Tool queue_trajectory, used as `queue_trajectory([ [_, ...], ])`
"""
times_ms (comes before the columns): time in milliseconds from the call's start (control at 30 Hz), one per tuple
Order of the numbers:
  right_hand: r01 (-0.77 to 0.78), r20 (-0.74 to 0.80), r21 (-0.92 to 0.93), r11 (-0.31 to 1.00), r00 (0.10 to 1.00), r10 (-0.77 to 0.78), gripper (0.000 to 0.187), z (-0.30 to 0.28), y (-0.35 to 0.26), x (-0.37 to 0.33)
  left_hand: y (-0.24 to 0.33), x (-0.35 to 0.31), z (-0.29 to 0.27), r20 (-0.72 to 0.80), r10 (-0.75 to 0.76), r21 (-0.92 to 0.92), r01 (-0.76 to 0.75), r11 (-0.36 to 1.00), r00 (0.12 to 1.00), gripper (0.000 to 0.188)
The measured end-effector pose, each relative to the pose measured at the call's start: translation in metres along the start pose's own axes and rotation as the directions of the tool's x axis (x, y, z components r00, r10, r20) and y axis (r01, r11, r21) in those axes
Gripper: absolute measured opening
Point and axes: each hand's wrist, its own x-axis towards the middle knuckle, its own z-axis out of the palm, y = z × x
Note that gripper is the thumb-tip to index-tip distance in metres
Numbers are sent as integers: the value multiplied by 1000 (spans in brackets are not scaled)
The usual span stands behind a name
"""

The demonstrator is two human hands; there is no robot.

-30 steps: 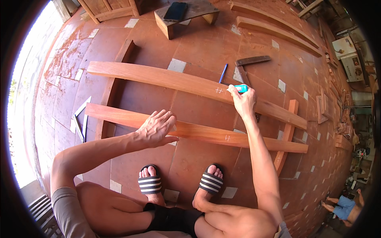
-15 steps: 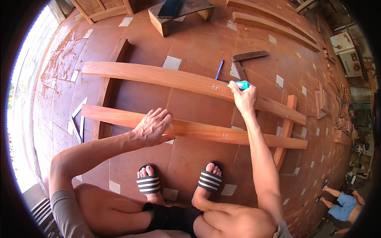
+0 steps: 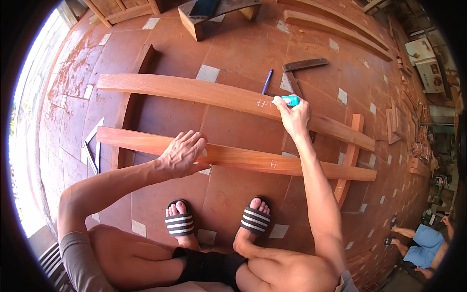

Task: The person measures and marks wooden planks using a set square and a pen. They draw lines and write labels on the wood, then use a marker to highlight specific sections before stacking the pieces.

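Observation:
Two long reddish wooden beams lie crosswise before me, the far beam (image 3: 194,95) and the near beam (image 3: 238,159), both with small white marks. My right hand (image 3: 295,116) is closed around a small turquoise correction pen (image 3: 290,100), partly hidden by the fingers, at the far beam beside its marks. Over the near beam, left of its marks, my left hand (image 3: 182,153) rests with fingers stretched out. A small pale thing (image 3: 203,153) shows by its palm; its kind is unclear. Beyond the far beam lie a blue pen (image 3: 267,82) and a dark try square (image 3: 305,64).
A crosspiece (image 3: 351,146) supports the beams at right, a darker one (image 3: 127,117) at left. A metal triangle (image 3: 91,148) lies far left. A low wooden bench (image 3: 228,10) and more beams (image 3: 335,34) are farther off. Another person (image 3: 423,246) is at lower right.
My right hand with the correction pen has shifted slightly left and away along the far beam. The view has shifted a little. The other person at lower right has moved.

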Motion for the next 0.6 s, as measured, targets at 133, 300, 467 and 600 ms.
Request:
queue_trajectory([
  [133,3,20,-38,999,1000,-2,42,0,1,0,3,1,-2,14,-24,-22,24,999,1000,50],
  [300,36,-52,21,999,998,-35,44,5,4,-1,3,2,-4,24,-49,-46,50,998,998,51],
  [467,59,-23,-29,998,998,-59,43,5,2,-3,-1,3,0,58,-17,-12,18,1000,998,54],
  [600,5,-58,-26,1000,998,-7,33,3,0,-2,-2,2,2,59,-23,4,23,1000,998,58],
])
